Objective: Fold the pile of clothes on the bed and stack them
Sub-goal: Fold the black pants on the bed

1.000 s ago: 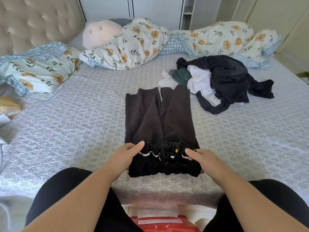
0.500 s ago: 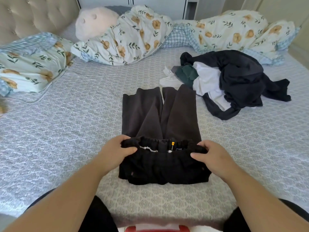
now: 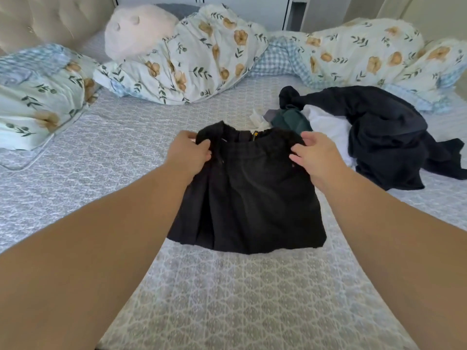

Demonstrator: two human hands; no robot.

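Bed: grey-blue quilted bedspread with lattice pattern fills the view, my two bare forearms reach out over it from the near edge.
Trousers: dark brown-black folded trousers with gathered elastic waistband lie flat on the bedspread in the middle, folded edge toward me, waistband on the far side, a small yellow tag shows at the waistband.
Left hand: my left hand grips the left end of the waistband, fingers curled into the fabric.
Right hand: my right hand is on the right end of the waistband, thumb and fingers pinching the gathered edge.
Pile: unfolded heap of dark navy, white and teal clothes lies just beyond and to the right of the trousers, its near white part close to my right hand; touching or not, cannot tell.
Bedding: white floral duvet with blue gingham lining bunched along the far side, a floral pillow at far left.
Plush: pale pink plush toy sits against the beige tufted headboard.
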